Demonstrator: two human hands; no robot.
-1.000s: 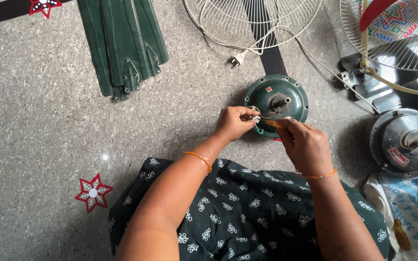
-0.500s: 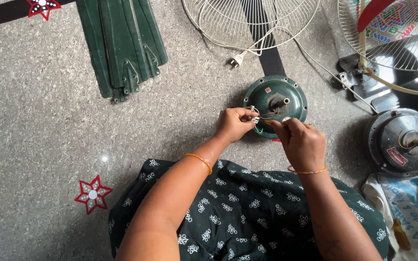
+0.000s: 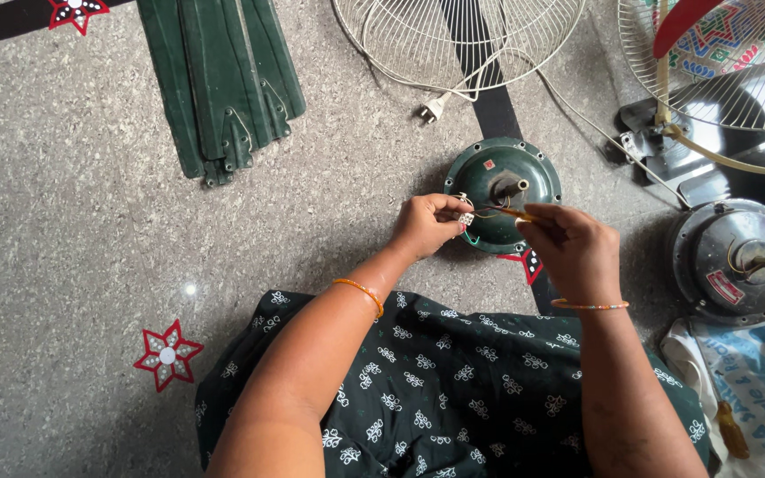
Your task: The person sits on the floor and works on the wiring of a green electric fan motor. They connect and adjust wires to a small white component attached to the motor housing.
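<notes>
The right hand (image 3: 573,252) covers the near rim of the green fan motor housing (image 3: 499,177), and whatever thin tool it pinches is mostly hidden in its grip, with only an orange tip showing. The small white connector (image 3: 466,218) at the left hand (image 3: 427,226) fingertips is too small to make out. The wire fan guard (image 3: 453,35), the green fan blades (image 3: 219,80) and the second guard (image 3: 719,80) are cut off by the top edge.
</notes>
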